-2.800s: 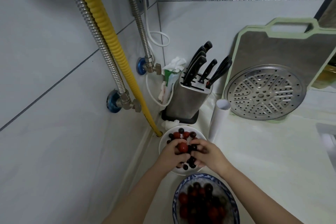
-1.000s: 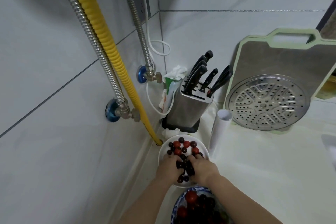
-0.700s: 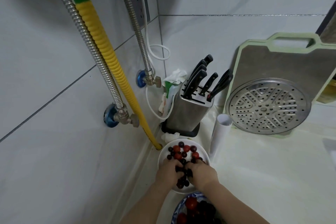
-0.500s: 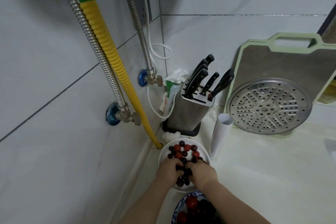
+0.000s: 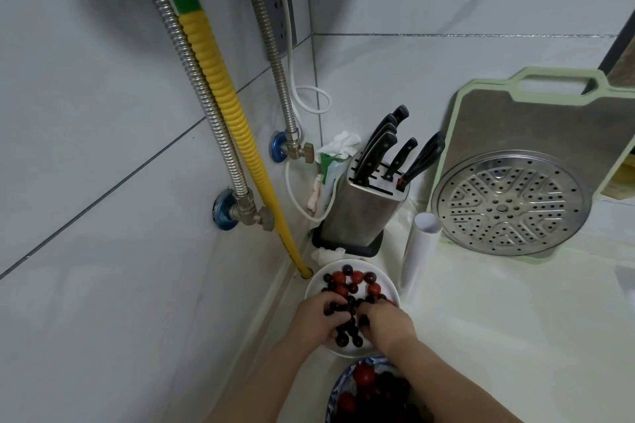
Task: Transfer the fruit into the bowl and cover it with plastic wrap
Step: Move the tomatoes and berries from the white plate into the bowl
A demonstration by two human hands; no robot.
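- The fruit point(image 5: 347, 288), small red and dark round pieces, was spread on the white plate point(image 5: 390, 287), just beyond the blue-patterned bowl point(image 5: 335, 395).
- The left hand point(image 5: 314, 318) and right hand point(image 5: 386, 323) were cupped together, fingers curled around a cluster.
- The pieces were judged light, smooth, prone to rolling and bruising; scooping from beneath was judged better than pinching.

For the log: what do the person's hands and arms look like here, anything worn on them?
Both forearms are bare up to the frame's edge, with no sleeve in sight. The left hand and right hand wear no gloves. No watch, bracelet or ring shows on the visible parts; the fingertips are partly hidden among the fruit.
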